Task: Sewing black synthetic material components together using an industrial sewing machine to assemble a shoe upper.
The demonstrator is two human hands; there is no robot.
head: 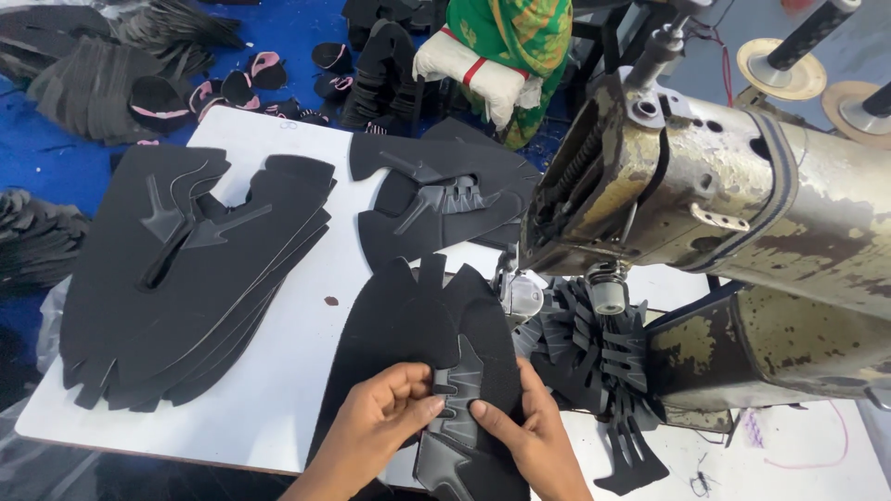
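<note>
A flat black shoe-upper piece of soft fabric (418, 325) is held down on the white table top (297, 371) by both hands; a small shiny black overlay strip with side teeth (459, 390) is pressed onto it, likely so the two stay lined up; the left hand (385, 413) is pinched on the strip's left edge with thumb and fingers; the right hand (524, 422) is laid close beside it, thumb on the strip, fingers tucked under the piece's right edge; the piece's far end is set just under the worn metal sewing machine head (705, 176); more toothed black strips (603, 353) are heaped by the machine's base; a tall stack of the same black pieces (186, 278) is kept to the left, within easy reach; a second smaller stack (445, 195) is seen farther back; beyond the table, loose black and pink shoe parts (232, 88) are spread on a blue floor
</note>
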